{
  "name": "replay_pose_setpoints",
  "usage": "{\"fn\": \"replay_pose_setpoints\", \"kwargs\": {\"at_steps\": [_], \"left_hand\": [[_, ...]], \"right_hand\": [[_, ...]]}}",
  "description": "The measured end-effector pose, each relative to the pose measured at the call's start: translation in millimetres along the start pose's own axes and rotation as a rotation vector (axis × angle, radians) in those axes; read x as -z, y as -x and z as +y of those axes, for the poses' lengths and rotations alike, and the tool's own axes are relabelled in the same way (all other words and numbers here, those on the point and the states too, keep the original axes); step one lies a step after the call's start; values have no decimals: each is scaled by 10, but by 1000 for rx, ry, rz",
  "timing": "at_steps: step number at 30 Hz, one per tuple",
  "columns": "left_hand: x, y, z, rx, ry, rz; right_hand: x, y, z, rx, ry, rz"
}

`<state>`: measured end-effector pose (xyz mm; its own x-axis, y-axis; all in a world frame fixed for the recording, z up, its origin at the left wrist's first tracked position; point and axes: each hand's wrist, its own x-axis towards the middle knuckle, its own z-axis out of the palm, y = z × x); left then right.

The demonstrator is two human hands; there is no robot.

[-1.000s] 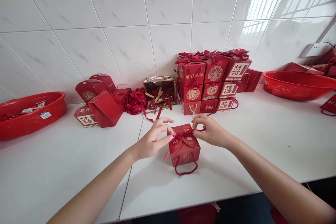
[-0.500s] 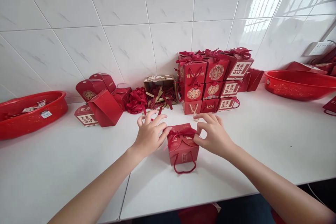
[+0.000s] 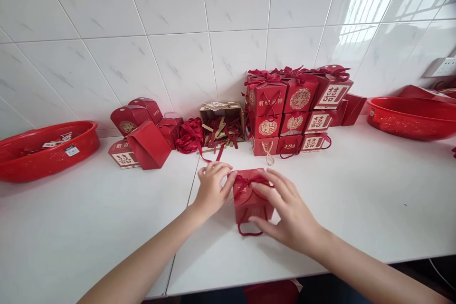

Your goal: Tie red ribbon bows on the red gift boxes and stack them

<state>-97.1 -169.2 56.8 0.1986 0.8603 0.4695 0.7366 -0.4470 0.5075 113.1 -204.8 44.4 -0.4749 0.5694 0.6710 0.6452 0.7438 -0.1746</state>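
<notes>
A small red gift box with gold print stands upright on the white table, its red rope handle hanging at the front. Across its top a dark red ribbon is tied in a bow. My left hand is at the upper left of the box, thumb and forefinger pinched on the ribbon's left part. Over the right side of the box is my right hand, slightly blurred. Its fingers are spread, with the thumb low in front of the box, and it covers part of the bow.
Stacked red gift boxes stand against the tiled wall. Left of them are an open carton of ribbon pieces, a ribbon bundle and loose red boxes. Red basins stand at left and right.
My right hand has let go of the ribbon's right side, opened and come nearer over the box front. My left hand stays at the ribbon's left. The view has shifted slightly.
</notes>
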Motion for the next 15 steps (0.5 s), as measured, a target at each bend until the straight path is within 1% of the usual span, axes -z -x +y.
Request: {"fn": "replay_pose_setpoints", "kwargs": {"at_steps": [2,4,6,8,10,13,15], "left_hand": [[-43,31,18,-7,95,-61],[-78,73,-4,8,226,-81],[-108,117,-80,72,371,-82],[-142,161,-187,156,418,-111],[-186,204,-283,218,372,-166],[-264,263,-338,249,346,-221],[-306,285,-335,237,337,-233]], "right_hand": [[-67,47,-74,40,98,-57],[-125,84,-74,-15,172,-83],[-164,101,25,-84,210,-79],[-187,83,224,-112,216,-78],[-206,16,495,-112,196,-88],[-250,-164,926,-132,167,-101],[-285,-299,1159,-126,158,-111]]}}
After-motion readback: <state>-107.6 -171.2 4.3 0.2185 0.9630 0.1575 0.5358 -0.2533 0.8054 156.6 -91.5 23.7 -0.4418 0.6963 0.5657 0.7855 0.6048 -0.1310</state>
